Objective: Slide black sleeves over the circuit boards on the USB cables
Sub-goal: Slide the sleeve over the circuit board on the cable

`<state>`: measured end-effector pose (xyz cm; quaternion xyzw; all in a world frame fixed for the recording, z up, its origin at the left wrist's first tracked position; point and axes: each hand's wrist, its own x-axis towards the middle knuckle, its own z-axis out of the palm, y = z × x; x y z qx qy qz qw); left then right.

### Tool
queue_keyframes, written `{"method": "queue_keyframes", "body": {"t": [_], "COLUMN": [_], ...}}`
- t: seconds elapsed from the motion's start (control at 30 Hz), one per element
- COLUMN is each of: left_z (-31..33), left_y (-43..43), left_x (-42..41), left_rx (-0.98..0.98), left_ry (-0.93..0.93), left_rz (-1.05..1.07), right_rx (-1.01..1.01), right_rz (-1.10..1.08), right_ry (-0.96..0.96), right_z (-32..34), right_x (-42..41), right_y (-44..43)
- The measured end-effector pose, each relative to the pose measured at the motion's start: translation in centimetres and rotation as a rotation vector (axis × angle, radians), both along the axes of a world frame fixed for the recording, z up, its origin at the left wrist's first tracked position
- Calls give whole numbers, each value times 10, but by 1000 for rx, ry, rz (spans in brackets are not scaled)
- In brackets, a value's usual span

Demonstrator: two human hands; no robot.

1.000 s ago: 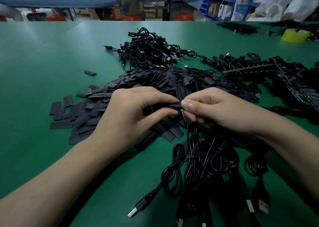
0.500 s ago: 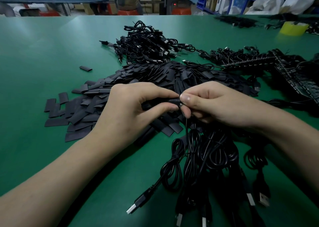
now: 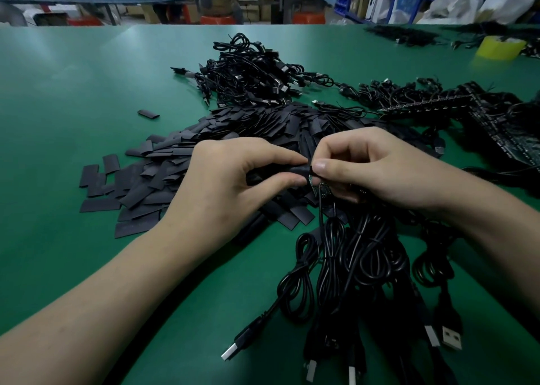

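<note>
My left grip (image 3: pixel 233 185) pinches a black sleeve (image 3: pixel 280 170) between thumb and forefinger, with its mouth turned toward the right grip (image 3: pixel 380 171). The right grip pinches the small circuit board (image 3: pixel 318 189) at the end of a USB cable (image 3: pixel 321 221). That cable hangs down into the bundle of cables (image 3: pixel 365 264) on the green tabletop (image 3: pixel 87 92). Board and sleeve mouth meet between my two thumbs, over the pile of loose sleeves (image 3: pixel 233 133). I judge the board is at the mouth or barely in, but the fingers hide the joint itself.

To do this well, I would squeeze the sleeve's edges lightly so the flat tube opens. Then I would line the board up with it and feed it in straight, so no corner or component snags. The right grip should hold far back by the cable end, leaving the board free to enter. The push should be gentle, to spare the solder joints.
</note>
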<state>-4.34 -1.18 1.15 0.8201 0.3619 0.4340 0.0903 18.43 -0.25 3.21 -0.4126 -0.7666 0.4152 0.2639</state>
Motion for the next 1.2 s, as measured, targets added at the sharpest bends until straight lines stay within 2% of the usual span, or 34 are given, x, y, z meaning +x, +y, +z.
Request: {"method": "queue_keyframes", "body": {"t": [0.17, 0.27, 0.43, 0.73, 0.93, 1.2], "left_z": [1, 2, 0, -1, -2, -6], "left_y": [2, 1, 2, 1, 4, 7], "left_x": [1, 1, 3, 6, 4, 4], "left_rx": [35, 24, -74, -200, -214, -298], "left_ry": [-50, -159, -345, -313, -305, -330], "left_rz": [48, 133, 179, 97, 67, -5], "right_rx": [59, 123, 80, 258, 143, 156], "right_rz": [-34, -69, -67, -129, -110, -106], "right_ry": [47, 76, 122, 38, 137, 92], "right_z": [1, 2, 2, 0, 3, 8], "right_x": [-3, -4, -4, -10, -9, -8], "right_y": [-2, -3, -4, -5, -6, -8]}}
